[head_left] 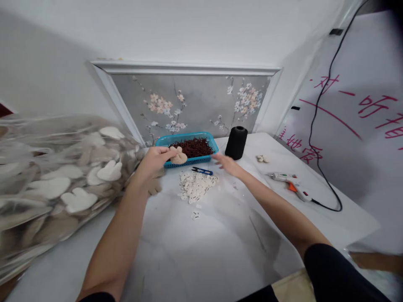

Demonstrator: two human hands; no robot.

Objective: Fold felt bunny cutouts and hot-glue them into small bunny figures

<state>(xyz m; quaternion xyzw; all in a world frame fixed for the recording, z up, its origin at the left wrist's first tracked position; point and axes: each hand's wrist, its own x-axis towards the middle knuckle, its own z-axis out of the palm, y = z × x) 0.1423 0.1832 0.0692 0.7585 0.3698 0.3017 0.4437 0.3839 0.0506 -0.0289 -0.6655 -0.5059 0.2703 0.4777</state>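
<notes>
My left hand (pixel 153 162) pinches a beige fabric piece with ear-like lobes (pixel 179 157) between thumb and fingers. The piece is in front of a blue plastic basket (pixel 162 141) filled with dark reddish-brown thin strands (pixel 197 147). At the basket's right front corner is my right hand (pixel 229 165), its fingers stretched out and nothing seen in them. Blue-handled thread snips (pixel 202 171) lie between the hands, at the back of a pile of small white pieces (pixel 197 186). Below my left wrist, another beige fabric piece (pixel 154 186) is partly hidden.
A clear bag (pixel 63 184) of white and beige fabric pieces fills the left side. Behind my right hand stands a black thread cone (pixel 236 142). A glue gun (pixel 291 183) with a black cord and small beige pieces (pixel 262 158) lie right. A framed floral panel (pixel 195 100) stands behind.
</notes>
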